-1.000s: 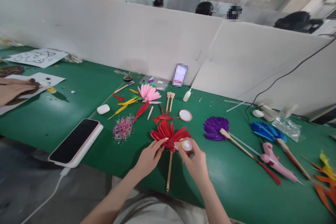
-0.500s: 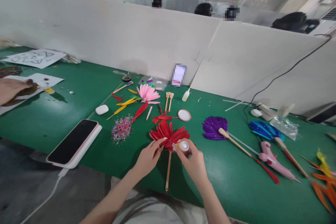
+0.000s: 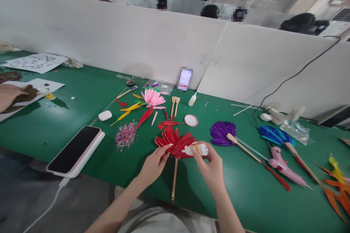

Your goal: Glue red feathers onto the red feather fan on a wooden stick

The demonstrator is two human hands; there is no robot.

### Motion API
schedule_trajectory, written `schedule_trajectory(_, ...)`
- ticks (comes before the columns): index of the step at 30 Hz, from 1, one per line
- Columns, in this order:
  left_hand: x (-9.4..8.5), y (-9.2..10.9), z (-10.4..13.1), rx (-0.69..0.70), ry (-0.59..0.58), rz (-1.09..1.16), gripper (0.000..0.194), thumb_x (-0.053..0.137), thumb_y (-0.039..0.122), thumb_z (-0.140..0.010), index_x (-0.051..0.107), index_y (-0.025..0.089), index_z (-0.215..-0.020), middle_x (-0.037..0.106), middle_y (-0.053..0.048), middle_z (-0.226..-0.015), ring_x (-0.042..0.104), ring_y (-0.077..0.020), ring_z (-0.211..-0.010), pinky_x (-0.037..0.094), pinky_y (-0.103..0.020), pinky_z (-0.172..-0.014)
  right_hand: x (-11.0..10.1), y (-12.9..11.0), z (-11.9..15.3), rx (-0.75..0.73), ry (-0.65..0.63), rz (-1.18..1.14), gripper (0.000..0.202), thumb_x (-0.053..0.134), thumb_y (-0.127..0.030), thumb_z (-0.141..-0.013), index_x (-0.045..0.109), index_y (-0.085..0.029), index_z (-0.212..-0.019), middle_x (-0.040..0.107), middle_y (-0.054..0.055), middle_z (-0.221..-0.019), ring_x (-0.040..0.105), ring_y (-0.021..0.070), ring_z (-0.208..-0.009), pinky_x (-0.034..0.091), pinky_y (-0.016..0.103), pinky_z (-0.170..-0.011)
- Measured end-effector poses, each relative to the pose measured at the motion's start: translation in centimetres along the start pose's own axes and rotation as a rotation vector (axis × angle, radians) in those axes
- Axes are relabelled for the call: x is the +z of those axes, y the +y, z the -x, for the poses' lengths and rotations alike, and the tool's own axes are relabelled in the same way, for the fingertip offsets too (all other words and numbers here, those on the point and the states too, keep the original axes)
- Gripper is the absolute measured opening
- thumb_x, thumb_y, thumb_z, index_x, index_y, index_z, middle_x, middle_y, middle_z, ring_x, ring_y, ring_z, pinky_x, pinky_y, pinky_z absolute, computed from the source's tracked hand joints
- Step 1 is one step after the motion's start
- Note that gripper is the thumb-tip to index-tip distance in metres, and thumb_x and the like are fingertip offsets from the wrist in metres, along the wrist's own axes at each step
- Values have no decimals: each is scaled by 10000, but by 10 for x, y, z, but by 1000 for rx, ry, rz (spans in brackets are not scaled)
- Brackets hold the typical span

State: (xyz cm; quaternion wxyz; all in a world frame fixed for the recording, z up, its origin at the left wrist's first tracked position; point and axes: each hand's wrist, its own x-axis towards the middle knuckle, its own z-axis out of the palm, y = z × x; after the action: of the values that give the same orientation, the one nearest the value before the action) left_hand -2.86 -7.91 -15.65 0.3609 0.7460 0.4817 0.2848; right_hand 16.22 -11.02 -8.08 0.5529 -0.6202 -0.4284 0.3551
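My right hand [image 3: 212, 167] grips a small white glue bottle [image 3: 202, 149] with a yellow band. The bottle is tilted on its side, its nozzle pointing left at the centre of a red feather fan [image 3: 173, 134]. My left hand [image 3: 153, 165] pinches the fan's left side near the centre, thumb and fingers close together on the feathers. Toward me runs the fan's wooden handle [image 3: 174, 182]. Just beyond the feathers are a round white dish [image 3: 190, 120] with a reddish rim and a red tassel [image 3: 167, 123].
Left of the fan lie a heap of colourful chips [image 3: 126, 136], pink feathers [image 3: 152, 97] and a phone [image 3: 75, 149] on a charger. To the right are a purple feather fan [image 3: 222, 133], a blue one [image 3: 275, 134] and a pink glue gun [image 3: 286, 167]. Another person's hand [image 3: 11, 96] works at far left.
My right hand has moved slightly right and turned the glue bottle, so it now lies sideways with its nozzle toward the fan's centre. The left hand stays on the feathers.
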Motion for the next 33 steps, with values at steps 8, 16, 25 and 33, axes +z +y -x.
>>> schedule_trajectory(8, -2, 0, 0, -13, 80, 83, 342, 428, 303, -950, 551, 201, -1252, 588, -21, -827, 519, -124, -618, 462, -233, -617, -23, -1, -16, 104, -15, -513, 370, 649, -539, -793, 624, -205, -949, 436, -95, -424, 411, 86, -410, 428, 224, -477)
schedule_trajectory(16, -12, 18, -5, -17, 180, 151, 328, 436, 373, -952, 603, 163, -1142, 514, 23, -643, 506, -125, -555, 450, -223, -563, -35, 5, -16, 268, -124, -859, 301, 660, -459, -808, 671, -190, -942, 432, -80, -444, 372, 62, -412, 423, 215, -518)
schedule_trajectory(25, -31, 48, -21, 50, 246, 132, 307, 446, 377, -944, 653, 170, -1036, 573, -2, -697, 554, -129, -583, 459, -227, -592, -46, 22, -19, 367, -126, -1014, 248, 765, -406, -708, 696, -182, -787, 621, -11, -511, 559, 106, -475, 524, 234, -545)
schedule_trajectory(33, -20, 49, -25, 42, 264, 83, 311, 441, 387, -941, 653, 160, -941, 532, 18, -599, 511, -124, -507, 423, -220, -508, -71, 45, -37, 485, 20, -1112, 204, 779, -233, -613, 686, -157, -778, 765, 91, -726, 716, 161, -604, 599, 236, -595)
